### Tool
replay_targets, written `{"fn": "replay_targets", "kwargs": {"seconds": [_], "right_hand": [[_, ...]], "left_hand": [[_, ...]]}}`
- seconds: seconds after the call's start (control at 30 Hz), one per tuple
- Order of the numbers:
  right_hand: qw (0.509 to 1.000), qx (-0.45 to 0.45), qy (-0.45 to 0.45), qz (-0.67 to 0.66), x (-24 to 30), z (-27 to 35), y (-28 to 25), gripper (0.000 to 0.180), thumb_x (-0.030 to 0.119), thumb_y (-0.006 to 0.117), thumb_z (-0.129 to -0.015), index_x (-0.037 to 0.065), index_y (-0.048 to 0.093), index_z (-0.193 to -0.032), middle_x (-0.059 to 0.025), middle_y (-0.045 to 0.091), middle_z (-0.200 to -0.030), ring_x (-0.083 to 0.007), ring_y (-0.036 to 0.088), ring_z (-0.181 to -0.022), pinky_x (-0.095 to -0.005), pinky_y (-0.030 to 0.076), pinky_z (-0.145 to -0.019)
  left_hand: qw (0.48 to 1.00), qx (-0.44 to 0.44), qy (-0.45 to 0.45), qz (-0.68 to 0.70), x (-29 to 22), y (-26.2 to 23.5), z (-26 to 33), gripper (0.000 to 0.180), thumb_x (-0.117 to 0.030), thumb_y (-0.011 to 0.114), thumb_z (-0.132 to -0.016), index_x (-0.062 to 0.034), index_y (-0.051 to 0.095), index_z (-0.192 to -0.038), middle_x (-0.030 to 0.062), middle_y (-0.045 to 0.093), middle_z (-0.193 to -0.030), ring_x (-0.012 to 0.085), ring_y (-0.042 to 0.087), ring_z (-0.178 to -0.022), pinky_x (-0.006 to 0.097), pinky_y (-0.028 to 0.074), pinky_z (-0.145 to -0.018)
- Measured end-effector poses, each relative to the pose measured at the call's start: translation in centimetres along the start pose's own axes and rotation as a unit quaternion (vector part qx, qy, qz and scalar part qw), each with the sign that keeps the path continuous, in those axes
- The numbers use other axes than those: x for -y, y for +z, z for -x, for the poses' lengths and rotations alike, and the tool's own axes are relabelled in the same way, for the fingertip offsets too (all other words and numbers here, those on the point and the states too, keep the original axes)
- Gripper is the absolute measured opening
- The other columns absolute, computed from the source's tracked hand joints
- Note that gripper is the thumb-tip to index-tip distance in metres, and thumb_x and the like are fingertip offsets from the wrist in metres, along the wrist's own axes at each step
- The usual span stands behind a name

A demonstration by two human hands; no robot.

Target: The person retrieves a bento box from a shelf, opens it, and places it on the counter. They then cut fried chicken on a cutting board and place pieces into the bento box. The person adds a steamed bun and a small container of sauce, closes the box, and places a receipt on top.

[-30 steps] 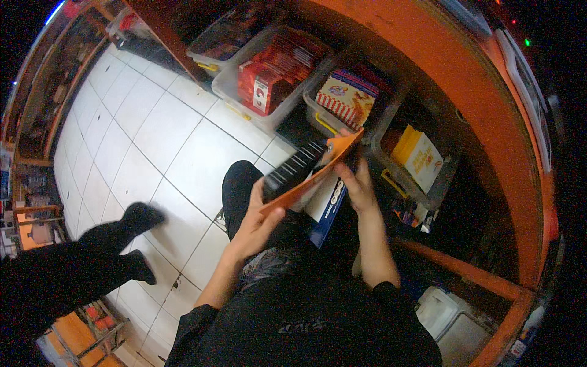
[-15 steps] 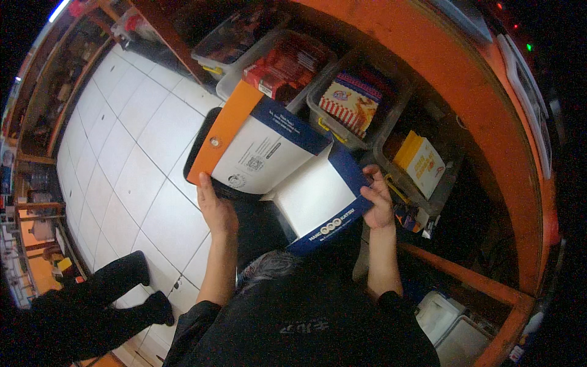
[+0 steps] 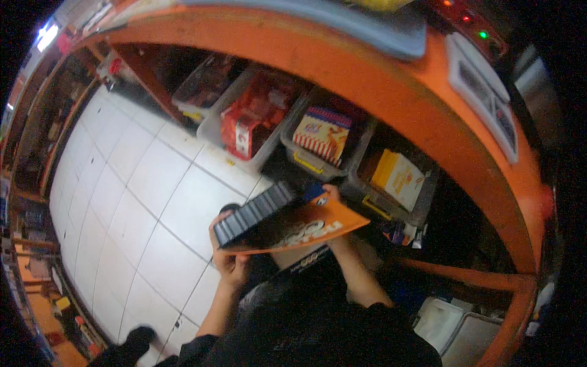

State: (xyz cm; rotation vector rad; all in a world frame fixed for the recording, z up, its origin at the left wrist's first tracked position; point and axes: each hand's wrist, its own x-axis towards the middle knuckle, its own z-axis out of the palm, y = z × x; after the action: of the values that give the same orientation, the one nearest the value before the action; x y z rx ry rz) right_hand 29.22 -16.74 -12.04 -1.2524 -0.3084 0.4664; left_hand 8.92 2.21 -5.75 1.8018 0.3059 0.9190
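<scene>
Two hands: both on one flat box, centre frame
shelf unit (image 3: 391, 79): orange, curves from 11 to 4 o'clock; clear bins packed side by side, little room between them
floor (image 3: 122, 183): white tiles, open from 8 to 10 o'clock
box (image 3: 293, 226): orange lid edge toward camera, dark ribbed tray showing at its 10 o'clock; likely tilted to see inside
left hand (image 3: 229, 260): fingers clenched on box's 8 o'clock corner
right hand (image 3: 330, 192): fingers curled over far edge, at 1 o'clock

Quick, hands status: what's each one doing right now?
Left hand: closed on the near edge of the flat orange cardboard box.
Right hand: gripping the box's far side, mostly hidden.
</scene>
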Motion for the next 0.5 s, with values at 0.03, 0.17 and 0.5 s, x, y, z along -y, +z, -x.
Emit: {"fn": "replay_targets", "kwargs": {"seconds": [0.03, 0.17, 0.5], "right_hand": [[0.998, -0.021, 0.037, 0.055, 0.1, -0.4, 0.2, 0.04, 0.015, 0.055, -0.097, 0.007, 0.044, -0.135, -0.0057, 0.056, -0.105, -0.0202, 0.058, -0.096, -0.0353, 0.049, -0.09], [0.931, 0.006, -0.054, 0.36, 2.8, -0.5, 0.2, 0.029, 0.015, 0.056, -0.098, 0.002, 0.053, -0.124, -0.022, 0.063, -0.112, -0.0358, 0.064, -0.105, -0.0414, 0.05, -0.089], [0.922, -0.074, -0.057, 0.377, 2.5, 0.2, -1.5, 0.042, 0.016, 0.052, -0.101, 0.007, 0.043, -0.142, -0.0167, 0.069, -0.11, -0.0329, 0.067, -0.103, -0.0407, 0.05, -0.092]], "left_hand": [[1.0, -0.003, -0.006, -0.019, -0.2, 0.0, 0.0, 0.052, -0.053, 0.06, -0.096, -0.0014, 0.066, -0.103, 0.0232, 0.049, -0.133, 0.0337, 0.049, -0.121, 0.045, 0.038, -0.103], [0.994, -0.065, -0.055, 0.069, -1.0, -0.2, -1.2, 0.043, -0.04, 0.064, -0.098, 0.003, 0.065, -0.101, 0.0108, 0.058, -0.116, 0.0206, 0.056, -0.102, 0.036, 0.043, -0.094], [0.951, 0.069, -0.089, -0.287, 0.0, 0.2, -3.5, 0.056, -0.033, 0.084, -0.076, -0.0024, 0.065, -0.12, 0.0277, 0.047, -0.135, 0.0455, 0.044, -0.128, 0.049, 0.035, -0.111]]}}
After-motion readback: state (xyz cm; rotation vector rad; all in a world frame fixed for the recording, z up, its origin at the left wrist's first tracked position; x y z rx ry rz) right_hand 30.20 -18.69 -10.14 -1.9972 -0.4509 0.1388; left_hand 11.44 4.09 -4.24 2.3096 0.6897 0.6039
